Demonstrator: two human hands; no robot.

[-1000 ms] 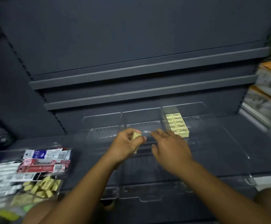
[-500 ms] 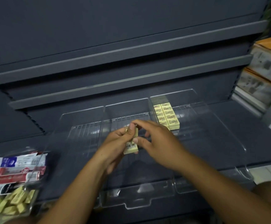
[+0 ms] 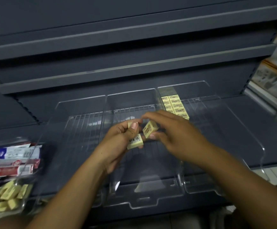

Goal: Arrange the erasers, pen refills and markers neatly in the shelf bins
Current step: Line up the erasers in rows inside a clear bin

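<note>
Over mid bin (image 3: 144, 207): L hand (image 3: 118, 141) curled round a couple of held erasers (image 3: 135, 142), thumb on top, barcode label facing cam; R hand (image 3: 172, 134) pinches a single eraser (image 3: 150, 129), tilted, betw. thumb and fingertips, just beside the L-hand ones. Right of mid bin, the adjacent bin (image 3: 217, 187) holds stocked eraser rows (image 3: 175, 106), two wide, at its rear-left corner, front end hidden behind R hand. Far left of mid bin, past the left bin (image 3: 78, 123), a clear tray (image 3: 21, 210) w/ loose erasers (image 3: 7, 195) and refill packs (image 3: 10, 161) behind them.
</note>
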